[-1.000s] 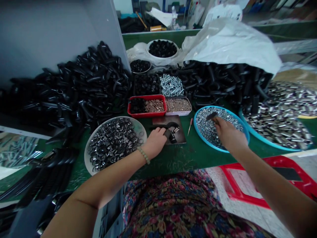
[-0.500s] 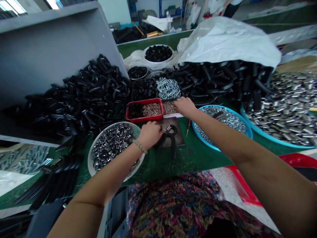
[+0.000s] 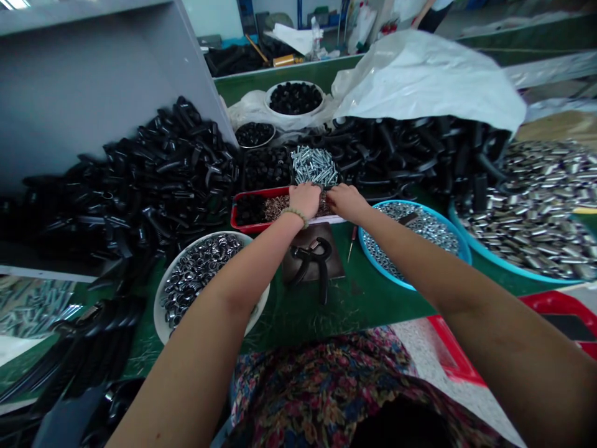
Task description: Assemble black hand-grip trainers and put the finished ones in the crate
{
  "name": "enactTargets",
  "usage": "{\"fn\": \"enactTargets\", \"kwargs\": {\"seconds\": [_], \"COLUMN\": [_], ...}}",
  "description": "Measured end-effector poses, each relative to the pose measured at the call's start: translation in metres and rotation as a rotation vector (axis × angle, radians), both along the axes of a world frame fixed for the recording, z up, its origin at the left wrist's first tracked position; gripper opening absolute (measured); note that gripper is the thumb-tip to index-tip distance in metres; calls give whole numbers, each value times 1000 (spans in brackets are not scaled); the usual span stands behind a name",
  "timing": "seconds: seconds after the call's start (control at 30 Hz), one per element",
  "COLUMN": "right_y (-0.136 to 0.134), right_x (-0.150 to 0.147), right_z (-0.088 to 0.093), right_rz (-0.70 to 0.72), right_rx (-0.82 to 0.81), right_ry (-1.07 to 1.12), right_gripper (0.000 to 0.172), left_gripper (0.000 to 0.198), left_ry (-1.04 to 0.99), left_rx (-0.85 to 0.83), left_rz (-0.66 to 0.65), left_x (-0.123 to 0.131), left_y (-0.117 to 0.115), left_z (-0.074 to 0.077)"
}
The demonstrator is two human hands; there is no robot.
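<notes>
My left hand (image 3: 305, 199) reaches over the right end of the red tray (image 3: 252, 228), which holds black parts and copper-coloured rivets (image 3: 276, 207). Beside it, my right hand (image 3: 346, 202) dips into the white-edged box (image 3: 329, 219) of small copper-coloured pieces. Both hands' fingertips are hidden among the pieces and close together, so what they hold cannot be made out. Nearer to me, a black clamp-like tool (image 3: 321, 274) with two handles and a ring-shaped jaw lies on a metal plate (image 3: 336, 266), touched by neither hand.
A white bowl of metal rings (image 3: 161, 314) stands at left, a blue basin (image 3: 373, 264) of small metal parts at right. A thin red-handled tool (image 3: 352, 241) lies between plate and basin. Behind are silver screws (image 3: 314, 165) and heaped black handles (image 3: 396, 149).
My left hand has let go of the black clamp-like tool and moved forward to the copper-coloured pieces beside my right hand. My right hand stays at the box.
</notes>
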State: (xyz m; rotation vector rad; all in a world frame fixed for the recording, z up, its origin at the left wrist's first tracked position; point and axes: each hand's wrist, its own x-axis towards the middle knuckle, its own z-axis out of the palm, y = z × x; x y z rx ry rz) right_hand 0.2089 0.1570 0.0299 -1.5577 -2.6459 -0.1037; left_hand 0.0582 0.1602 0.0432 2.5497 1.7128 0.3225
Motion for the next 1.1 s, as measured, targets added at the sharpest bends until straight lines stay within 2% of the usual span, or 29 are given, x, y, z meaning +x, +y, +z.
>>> {"fn": "enactTargets", "kwargs": {"seconds": [0.1, 0.17, 0.27, 0.33, 0.4, 0.47, 0.6, 0.73, 0.87, 1.0, 1.1], "right_y": [1, 2, 5, 8, 10, 12, 1, -42, -87, -98, -96], "right_x": [0, 0, 2, 3, 4, 4, 3, -2, -10, -17, -19], "right_z": [0, 0, -2, -6, -9, -8, 3, 10, -10, -35, -43], "right_rz": [-10, -16, -9, -1, -6, -25, -62, 4, 117, 78, 45], "right_rx": [-2, -6, -26, -44, -56, -58, -27, -31, -134, -150, -128], "right_ry": [32, 58, 103, 131, 156, 176, 223, 494, 614, 594, 573], "right_gripper": [22, 23, 23, 23, 24, 25, 25, 20, 17, 16, 16], "left_gripper": [23, 20, 16, 14, 15, 16, 22, 27, 25, 27, 28], "left_ry": [-122, -286, -531, -567, -536, -476, -285, -86, 24, 57, 92], "left_rx": [-20, -60, -193, -283, -285, -225, -95, 7, 5, -28, -30], "left_rz": [15, -24, -123, -132, -106, -102, -151, -219, -267, -262, -256], "left_x": [-5, -13, -32, -47, -59, -63, -60, -61, -66, -66, -64], "left_y": [-4, -18, -60, -92, -116, -130, -133, -135, -142, -147, -150], "left_z": [9, 15, 14, 5, -9, -22, -37, -37, -36, -33, -29]}}
